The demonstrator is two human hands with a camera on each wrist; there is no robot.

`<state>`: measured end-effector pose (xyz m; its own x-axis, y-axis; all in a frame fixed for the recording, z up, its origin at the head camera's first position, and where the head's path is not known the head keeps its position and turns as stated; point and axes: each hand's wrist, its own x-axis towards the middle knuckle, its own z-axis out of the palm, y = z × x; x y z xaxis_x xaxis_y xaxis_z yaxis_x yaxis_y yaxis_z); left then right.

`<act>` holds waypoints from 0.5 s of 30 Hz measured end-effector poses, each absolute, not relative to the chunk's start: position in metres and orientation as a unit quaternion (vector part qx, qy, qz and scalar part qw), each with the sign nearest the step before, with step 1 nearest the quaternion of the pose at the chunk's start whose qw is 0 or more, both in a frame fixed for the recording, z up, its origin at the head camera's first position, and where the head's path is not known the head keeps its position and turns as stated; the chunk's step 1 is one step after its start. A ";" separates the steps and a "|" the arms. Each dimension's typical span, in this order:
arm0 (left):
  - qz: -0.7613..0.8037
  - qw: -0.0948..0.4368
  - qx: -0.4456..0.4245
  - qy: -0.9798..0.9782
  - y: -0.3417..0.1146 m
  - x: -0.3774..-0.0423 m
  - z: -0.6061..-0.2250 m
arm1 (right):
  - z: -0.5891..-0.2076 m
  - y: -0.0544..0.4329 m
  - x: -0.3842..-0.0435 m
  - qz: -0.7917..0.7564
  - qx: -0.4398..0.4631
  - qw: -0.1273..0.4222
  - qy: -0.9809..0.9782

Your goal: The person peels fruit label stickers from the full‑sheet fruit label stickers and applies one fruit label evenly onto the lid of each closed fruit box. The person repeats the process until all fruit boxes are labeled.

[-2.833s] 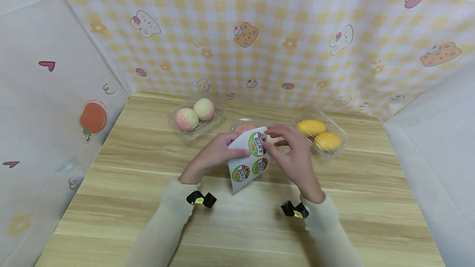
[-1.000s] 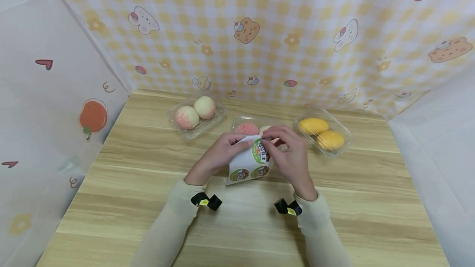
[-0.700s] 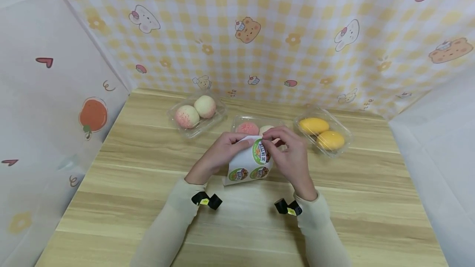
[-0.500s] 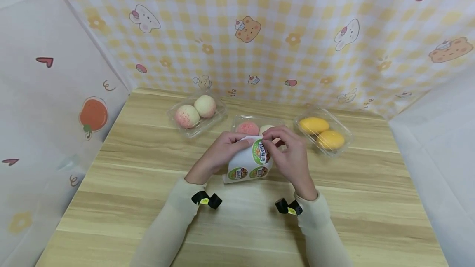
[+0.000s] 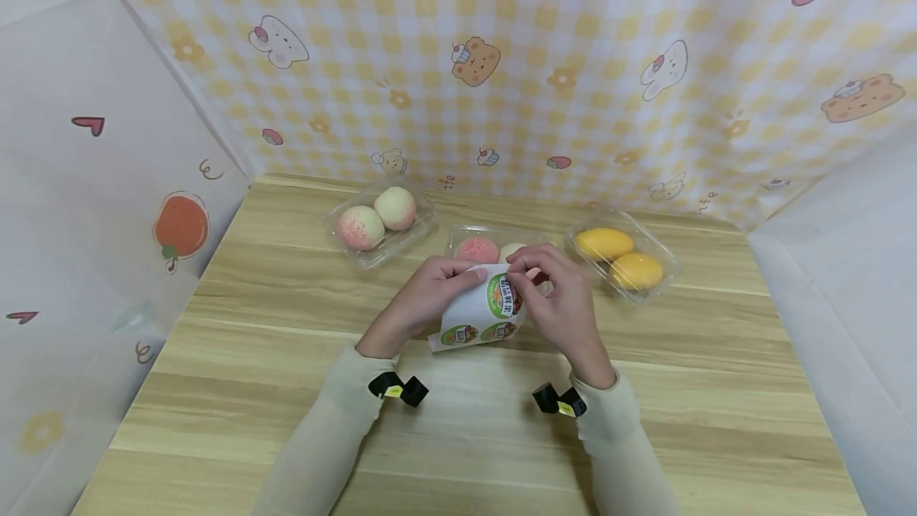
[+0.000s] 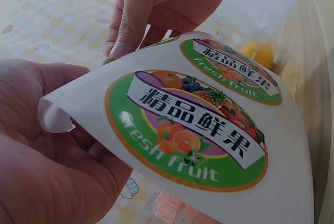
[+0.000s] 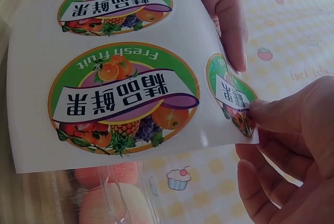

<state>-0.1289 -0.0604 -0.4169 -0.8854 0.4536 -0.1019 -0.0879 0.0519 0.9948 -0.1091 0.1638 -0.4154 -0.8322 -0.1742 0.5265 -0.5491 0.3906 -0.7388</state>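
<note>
My left hand [image 5: 423,297] holds a white sheet of round "Fresh fruit" stickers [image 5: 462,301] at its upper left, with the thumb on its face. My right hand [image 5: 566,309] pinches the top right corner, thumb and finger at the edge of a sticker [image 7: 229,96]. That sticker bends with the sheet; I cannot tell whether its edge has lifted. The sheet bows outward between both hands, and its far corner curls in the left wrist view. Just behind the sheet stands a clear box [image 5: 494,231] with a pink peach [image 5: 478,250] and a paler one, partly hidden.
On the back left of the wooden table [image 5: 286,317] lies a clear box [image 5: 368,263] with two pale pink peaches [image 5: 360,228]. To the right, another clear box [image 5: 662,273] has two yellow mangoes [image 5: 636,271]. A checked curtain [image 5: 423,46] hangs behind.
Both hands have drawn slightly closer together. The sheet has gone from nearly flat and slanted to bowed, with its lower edge tilting up. The right hand keeps pinching the corner.
</note>
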 end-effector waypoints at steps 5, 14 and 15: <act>0.680 0.198 0.139 0.692 -0.060 -0.128 -0.415 | -0.412 0.165 -0.108 0.508 0.228 0.188 -0.809; 0.688 0.192 0.148 0.684 -0.059 -0.125 -0.413 | -0.409 0.167 -0.106 0.514 0.231 0.188 -0.804; 0.689 0.192 0.147 0.684 -0.059 -0.125 -0.413 | -0.409 0.168 -0.106 0.515 0.231 0.188 -0.804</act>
<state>-0.1250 -0.0591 -0.4134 -0.8831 0.4655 -0.0587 -0.0622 0.0078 0.9980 -0.1058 0.1676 -0.4089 -0.8222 -0.1780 0.5406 -0.5656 0.3622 -0.7409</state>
